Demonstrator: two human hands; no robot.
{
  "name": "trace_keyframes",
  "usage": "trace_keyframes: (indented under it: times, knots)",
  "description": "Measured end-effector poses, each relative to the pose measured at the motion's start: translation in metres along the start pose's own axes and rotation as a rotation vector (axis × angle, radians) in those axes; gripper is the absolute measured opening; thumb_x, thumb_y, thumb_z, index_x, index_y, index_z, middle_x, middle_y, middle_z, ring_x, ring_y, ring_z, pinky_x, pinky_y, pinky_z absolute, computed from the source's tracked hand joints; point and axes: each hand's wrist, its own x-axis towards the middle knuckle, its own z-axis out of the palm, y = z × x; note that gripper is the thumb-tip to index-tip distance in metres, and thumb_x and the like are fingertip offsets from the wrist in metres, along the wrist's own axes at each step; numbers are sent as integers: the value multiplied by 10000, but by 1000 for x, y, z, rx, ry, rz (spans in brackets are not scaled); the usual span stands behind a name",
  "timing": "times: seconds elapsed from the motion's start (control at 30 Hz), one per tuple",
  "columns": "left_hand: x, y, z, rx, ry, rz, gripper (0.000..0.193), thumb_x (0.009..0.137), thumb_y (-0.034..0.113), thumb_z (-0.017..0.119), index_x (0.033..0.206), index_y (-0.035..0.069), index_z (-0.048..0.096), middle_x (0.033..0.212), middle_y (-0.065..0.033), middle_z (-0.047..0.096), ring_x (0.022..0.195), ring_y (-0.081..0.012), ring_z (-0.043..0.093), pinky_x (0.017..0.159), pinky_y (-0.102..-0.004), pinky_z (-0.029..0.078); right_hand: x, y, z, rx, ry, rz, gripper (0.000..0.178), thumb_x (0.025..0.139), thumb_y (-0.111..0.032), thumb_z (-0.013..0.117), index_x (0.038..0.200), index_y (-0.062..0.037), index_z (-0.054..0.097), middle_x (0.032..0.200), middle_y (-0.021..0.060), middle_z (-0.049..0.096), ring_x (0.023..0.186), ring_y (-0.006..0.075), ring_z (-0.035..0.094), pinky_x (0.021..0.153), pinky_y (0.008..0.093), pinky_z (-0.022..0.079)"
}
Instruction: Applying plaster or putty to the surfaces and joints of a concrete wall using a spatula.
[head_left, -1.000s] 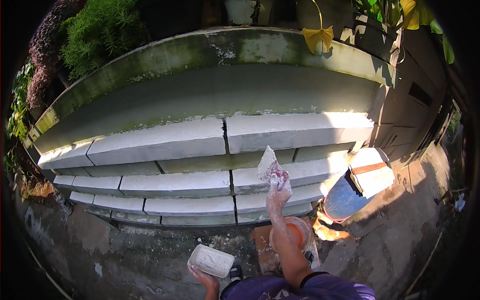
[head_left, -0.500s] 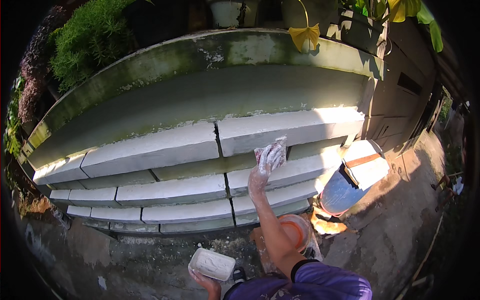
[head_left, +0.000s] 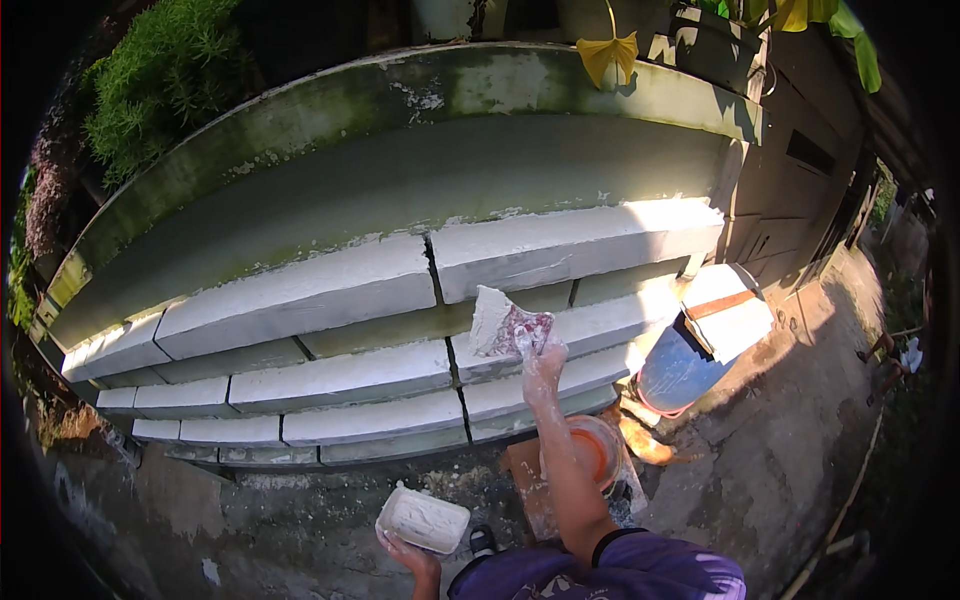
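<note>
My right hand (head_left: 541, 355), smeared white, grips a red scraper (head_left: 525, 329) whose broad blade carries a thick layer of white paste (head_left: 489, 320). The scraper is in front of the white-coated ledges, just below the front face of the upper ledge (head_left: 580, 241) and over the middle ledge (head_left: 345, 377). Low in the view, my left hand (head_left: 408, 551) is closed on the near left edge of a white rectangular tub (head_left: 428, 521). White paste lies inside the tub.
An orange-rimmed bucket (head_left: 603, 452) stands beside my right forearm, partly hidden by it. Farther right is a blue drum (head_left: 672, 375) topped by a pale board (head_left: 722, 312). An orange-tan shape (head_left: 648, 443) lies by its base. Potted plants (head_left: 165, 85) line the mossy wall top (head_left: 500, 80).
My right hand has drawn back and down from the upper ledge's face. The scraper has turned, and its paste-loaded blade now shows toward the left. The tub stays about where it was.
</note>
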Motion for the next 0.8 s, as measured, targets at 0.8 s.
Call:
trace_keyframes:
  times: [0.8]
  knots:
    - [14, -7, 18, -35, -23, -22, 553, 1060, 398, 427, 1480, 58, 314, 1475, -166, 405, 1331, -323, 461, 1094, -470, 402, 48, 14, -5, -233, 271, -560, 456, 932, 80, 536, 1387, 58, 528, 1462, 265, 483, 1364, 371, 474, 1093, 418, 420]
